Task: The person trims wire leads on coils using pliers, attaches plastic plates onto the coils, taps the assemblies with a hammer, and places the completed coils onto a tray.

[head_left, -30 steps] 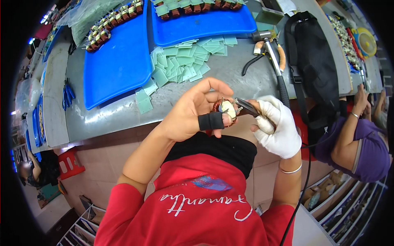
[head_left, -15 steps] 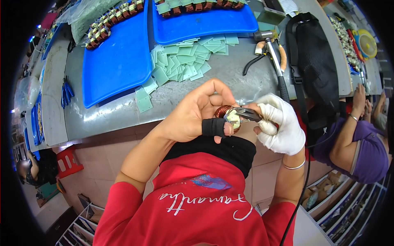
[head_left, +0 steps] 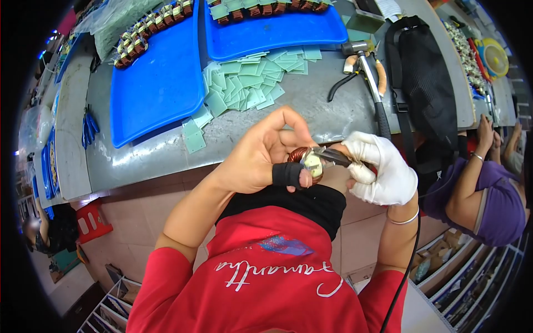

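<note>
Between the fingers of my left hand point(head_left: 266, 150) is a copper-wound coil point(head_left: 314, 165) with a pale yellow core piece, held just past the table's front edge. A black sleeve wraps the left thumb. In a white glove, my right hand point(head_left: 380, 169) is closed round pliers point(head_left: 336, 156); their handles are mostly hidden in the glove. The jaws point left and touch the upper side of the coil. Whether they grip a wire end is too small to tell.
Blue trays point(head_left: 158, 83) hold rows of similar coils point(head_left: 150, 30). Light green plates point(head_left: 244, 83) lie in a loose pile. A hammer point(head_left: 371, 83), another pair of pliers point(head_left: 344, 86) and a black bag point(head_left: 427, 83) lie to the right. A co-worker in purple point(head_left: 480, 202) sits at far right.
My gloved right hand has shifted slightly right and down, with the pliers turned a little. My left hand still holds the coil, which has tilted slightly.
</note>
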A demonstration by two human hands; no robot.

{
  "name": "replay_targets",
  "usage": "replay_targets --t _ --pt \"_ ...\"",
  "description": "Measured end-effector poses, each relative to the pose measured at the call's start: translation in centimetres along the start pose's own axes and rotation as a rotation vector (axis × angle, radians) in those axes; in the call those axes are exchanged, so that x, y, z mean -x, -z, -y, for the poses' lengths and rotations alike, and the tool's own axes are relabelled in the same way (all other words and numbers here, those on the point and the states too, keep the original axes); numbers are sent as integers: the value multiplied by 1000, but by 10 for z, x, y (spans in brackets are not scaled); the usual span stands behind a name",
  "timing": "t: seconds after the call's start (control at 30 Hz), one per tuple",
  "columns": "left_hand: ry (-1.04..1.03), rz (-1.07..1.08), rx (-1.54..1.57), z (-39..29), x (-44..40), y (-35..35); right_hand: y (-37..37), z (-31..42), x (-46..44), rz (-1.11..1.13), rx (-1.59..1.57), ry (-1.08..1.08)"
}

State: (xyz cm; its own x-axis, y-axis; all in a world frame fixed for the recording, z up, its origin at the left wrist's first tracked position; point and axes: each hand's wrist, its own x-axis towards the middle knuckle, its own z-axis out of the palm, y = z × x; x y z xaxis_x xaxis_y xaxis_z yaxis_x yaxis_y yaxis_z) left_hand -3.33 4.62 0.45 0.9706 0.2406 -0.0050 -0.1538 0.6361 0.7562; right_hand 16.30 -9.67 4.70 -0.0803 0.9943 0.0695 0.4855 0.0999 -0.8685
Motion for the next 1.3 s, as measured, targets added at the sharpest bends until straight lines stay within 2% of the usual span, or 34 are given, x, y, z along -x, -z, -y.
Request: replay_targets --t 0.03,0.07,0.1,0.17,0.23,0.27,0.4,0.6,0.7,0.83,0.97,1.2,1.3 --pt "0 0 0 1 -2 -1 0 2 -1 24 12 -47" --pt "-101 -51 -78 2 -4 -3 -2 1 -1 25 13 -46" --pt "-204 -103 -156 3 -6 -4 -5 -1 1 -53 77 -49" --pt "-205 -133 -209 2 -7 -5 -10 -10 4 -176 196 -26" --pt "-197 -190 -316 0 -8 -5 -18 0 6 -288 -210 -372" --pt "-156 -192 -314 -2 -6 -7 -25 6 4 -403 -301 -403" --pt "-175 -225 -231 1 -7 -13 -47 19 -1 -566 -564 -439" --pt "-47 -236 -135 2 -9 -12 -78 20 -16 -784 -564 -314" --pt "-64 -237 -98 3 -9 -14 -82 24 -20 -838 -693 -361" --pt "-127 -238 -86 7 -10 -16 -84 21 -22 -844 -714 -381" --pt "-182 -263 -171 13 -10 -15 -86 19 -24 -874 -671 -308" --pt "-165 -310 -155 12 -12 -14 -88 19 -25 -872 -553 -289" --pt "-79 -341 -30 7 -13 -15 -86 23 -26 -867 -676 -315"
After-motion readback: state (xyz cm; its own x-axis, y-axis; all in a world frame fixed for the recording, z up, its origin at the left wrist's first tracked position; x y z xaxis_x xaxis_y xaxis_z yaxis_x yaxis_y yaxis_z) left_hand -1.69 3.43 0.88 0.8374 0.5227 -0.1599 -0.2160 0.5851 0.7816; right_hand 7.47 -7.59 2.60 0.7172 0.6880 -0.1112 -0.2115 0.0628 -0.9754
